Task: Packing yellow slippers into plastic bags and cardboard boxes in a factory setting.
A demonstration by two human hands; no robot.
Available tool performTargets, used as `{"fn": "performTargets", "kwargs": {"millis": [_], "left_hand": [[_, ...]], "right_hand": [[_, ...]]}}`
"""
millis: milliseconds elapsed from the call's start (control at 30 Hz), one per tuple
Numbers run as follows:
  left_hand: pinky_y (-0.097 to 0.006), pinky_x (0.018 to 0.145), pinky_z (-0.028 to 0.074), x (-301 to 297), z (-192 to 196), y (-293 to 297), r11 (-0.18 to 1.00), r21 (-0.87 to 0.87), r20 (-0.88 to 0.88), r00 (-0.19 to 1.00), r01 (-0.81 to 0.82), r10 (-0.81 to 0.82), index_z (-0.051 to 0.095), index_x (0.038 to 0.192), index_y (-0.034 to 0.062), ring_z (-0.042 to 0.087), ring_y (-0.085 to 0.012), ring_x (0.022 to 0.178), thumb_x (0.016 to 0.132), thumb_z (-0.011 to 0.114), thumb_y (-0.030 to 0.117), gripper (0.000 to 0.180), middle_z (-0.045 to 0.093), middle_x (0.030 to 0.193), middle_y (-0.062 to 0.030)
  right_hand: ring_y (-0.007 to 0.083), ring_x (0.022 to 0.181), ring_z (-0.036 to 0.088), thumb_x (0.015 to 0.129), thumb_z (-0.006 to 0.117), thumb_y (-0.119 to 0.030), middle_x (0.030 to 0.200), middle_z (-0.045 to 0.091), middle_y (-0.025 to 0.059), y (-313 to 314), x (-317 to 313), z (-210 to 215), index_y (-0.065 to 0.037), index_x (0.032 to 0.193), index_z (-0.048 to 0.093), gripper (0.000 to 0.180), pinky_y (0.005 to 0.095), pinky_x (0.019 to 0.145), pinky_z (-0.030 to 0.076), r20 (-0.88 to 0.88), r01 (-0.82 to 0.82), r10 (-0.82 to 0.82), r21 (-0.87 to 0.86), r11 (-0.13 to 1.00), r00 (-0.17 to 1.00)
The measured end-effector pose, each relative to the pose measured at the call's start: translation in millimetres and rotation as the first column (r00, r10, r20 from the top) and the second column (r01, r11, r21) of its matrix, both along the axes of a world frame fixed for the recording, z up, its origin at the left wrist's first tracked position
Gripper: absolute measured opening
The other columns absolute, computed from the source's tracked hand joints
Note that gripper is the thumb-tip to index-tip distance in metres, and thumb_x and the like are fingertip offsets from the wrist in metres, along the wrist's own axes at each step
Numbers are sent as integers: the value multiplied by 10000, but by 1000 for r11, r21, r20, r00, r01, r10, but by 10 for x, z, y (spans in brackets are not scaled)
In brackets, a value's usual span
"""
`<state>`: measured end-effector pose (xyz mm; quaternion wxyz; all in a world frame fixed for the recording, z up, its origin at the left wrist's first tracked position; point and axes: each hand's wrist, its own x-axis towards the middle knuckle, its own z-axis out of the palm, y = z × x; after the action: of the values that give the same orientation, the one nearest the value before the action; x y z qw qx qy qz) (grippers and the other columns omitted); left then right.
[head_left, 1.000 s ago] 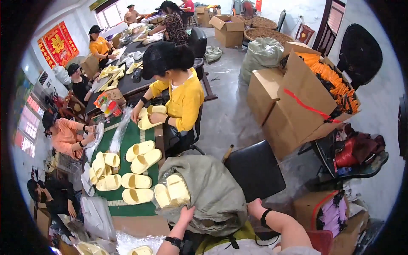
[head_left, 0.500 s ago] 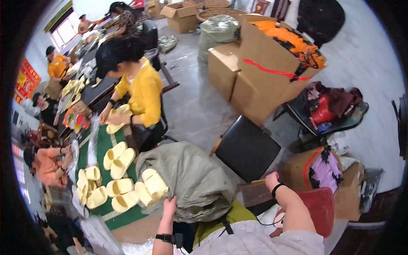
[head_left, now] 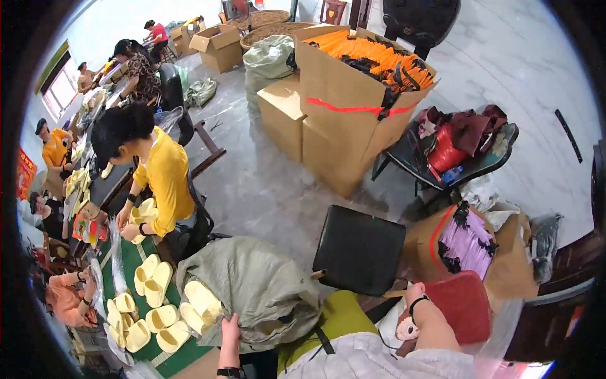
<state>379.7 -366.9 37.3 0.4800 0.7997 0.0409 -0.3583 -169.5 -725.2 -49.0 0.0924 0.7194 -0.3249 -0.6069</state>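
Observation:
My left hand (head_left: pixel 230 328) is closed on the rim of a grey-green woven sack (head_left: pixel 252 284). Pale yellow slippers (head_left: pixel 203 302) show at the sack's mouth, just above that hand. To the right, my right hand (head_left: pixel 415 294) is closed at the end of a tan wooden bar on a chair (head_left: pixel 360 249) with a black padded seat. The fingers' far side is hidden. More pale yellow slippers (head_left: pixel 154 281) lie in pairs on the green tabletop (head_left: pixel 189 350) left of the sack.
A red seat (head_left: pixel 464 306) stands right of my forearm. Beyond are a carton of purple goods (head_left: pixel 467 243), a tall carton of orange goods (head_left: pixel 341 139) and a chair piled with dark red cloth (head_left: pixel 461 145). A co-worker in yellow (head_left: pixel 167 183) handles slippers; others work along the table.
My view has shifted to the right. The black-seated chair has turned and come nearer my right hand, which has moved slightly down. My left hand stays on the sack.

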Motion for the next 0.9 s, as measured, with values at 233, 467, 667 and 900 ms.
{"fn": "performTargets", "kwargs": {"millis": [233, 467, 667, 900], "left_hand": [[-384, 906, 480, -26, -67, -150, 998, 57, 67, 998, 8, -12, 548, 1246, -87, 615, -257, 1051, 905, 631, 211, 460, 637, 1174, -193], [-364, 791, 504, -273, 169, -338, 987, -19, 45, 987, -157, 157, 546, 1211, -119, 627, -257, 928, 883, 618, 267, 511, 656, 1075, -172], [-415, 880, 495, -432, 124, -538, 962, 187, 85, 978, -202, 189, 594, 1174, -83, 645, -340, 1035, 839, 681, 333, 541, 669, 1136, -231], [-380, 872, 497, -642, 226, -89, 961, 88, 97, 963, -262, 253, 624, 1154, -63, 664, -289, 983, 844, 718, 355, 529, 697, 1065, -197]], "right_hand": [[178, 744, 676, 831, 642, -375, 844, 698, -25, -190, -172, -59, -170, 964, 764, 273, 407, 488, 402, 48, -58, 56, 36, 998, 997], [268, 841, 719, 882, 510, -234, 927, 743, 96, -769, -304, -14, -127, 911, 768, 281, 426, 685, 537, 404, -106, 24, 180, 978, 914], [265, 1055, 662, 807, 670, -492, 1117, 704, 91, -1307, 903, 787, -133, 1077, 722, 453, 414, 812, 534, 367, 23, -87, 175, 984, 926], [327, 922, 604, 781, 777, -361, 960, 614, 105, -259, 3627, 2024, -101, 1028, 641, 384, 425, 780, 507, 928, -615, -338, 359, 702, 155]]}}
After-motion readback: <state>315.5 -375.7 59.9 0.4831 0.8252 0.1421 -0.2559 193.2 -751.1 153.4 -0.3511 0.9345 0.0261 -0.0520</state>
